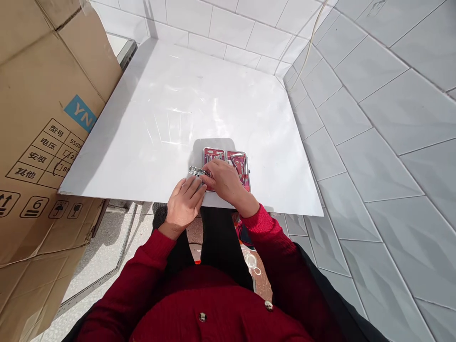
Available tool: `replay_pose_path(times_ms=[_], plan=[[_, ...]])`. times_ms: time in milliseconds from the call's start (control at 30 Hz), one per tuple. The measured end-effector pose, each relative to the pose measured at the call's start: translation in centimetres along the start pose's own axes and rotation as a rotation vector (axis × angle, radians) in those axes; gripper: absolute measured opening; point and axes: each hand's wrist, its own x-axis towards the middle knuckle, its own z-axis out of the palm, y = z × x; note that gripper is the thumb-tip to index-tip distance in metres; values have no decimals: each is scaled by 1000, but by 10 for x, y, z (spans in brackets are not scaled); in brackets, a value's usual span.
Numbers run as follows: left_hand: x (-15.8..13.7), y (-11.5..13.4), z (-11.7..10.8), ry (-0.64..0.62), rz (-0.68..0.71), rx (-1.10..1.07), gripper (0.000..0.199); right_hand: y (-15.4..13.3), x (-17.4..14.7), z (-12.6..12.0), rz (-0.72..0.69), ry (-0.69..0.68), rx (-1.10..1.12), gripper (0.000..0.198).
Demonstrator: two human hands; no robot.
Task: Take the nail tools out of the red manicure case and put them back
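Head view, and we're looking down on a glossy white tabletop (pixel 249 109), sunlight glaring off its middle. White brick-pattern tiles (pixel 213 19) close off the back; bevelled grey tiles (pixel 356 118) run down the right side, a pale cable (pixel 313 33) dangling near the corner where they meet. Over on the left, a big cardboard box (pixel 35 61) with a blue label looms, a strip of shade beside it on the white.

Now to the edges. The near one cuts across just in front of the person, black trousers (pixel 217 237) below it, and here's the red-lined manicure case (pixel 246 179), lying open close to that edge, right of the hands' meeting point, slim silver tools in both halves. The right hand (pixel 226 180) reaches over the case, covering its middle, thumb and fingers pinching one end of a small silvery patterned piece (pixel 196 171). The left hand (pixel 185 202) comes in across the near edge, fingers together and slightly bent, tips right by that piece; whether they grip anything, I can't tell. The widest stretch of white runs beyond the case toward the back wall, with narrower room to the right-hand tiles.
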Motion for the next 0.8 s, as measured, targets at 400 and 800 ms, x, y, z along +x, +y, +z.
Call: replay_pose_path(times_ms=[400,800], plan=[[-4,-4,6,37,25,0,31,-7,37,3,-26,-16,-7,21],[-5,0,9,45,-55,-60,31,-2,45,-10,452,-103,-300,38]])
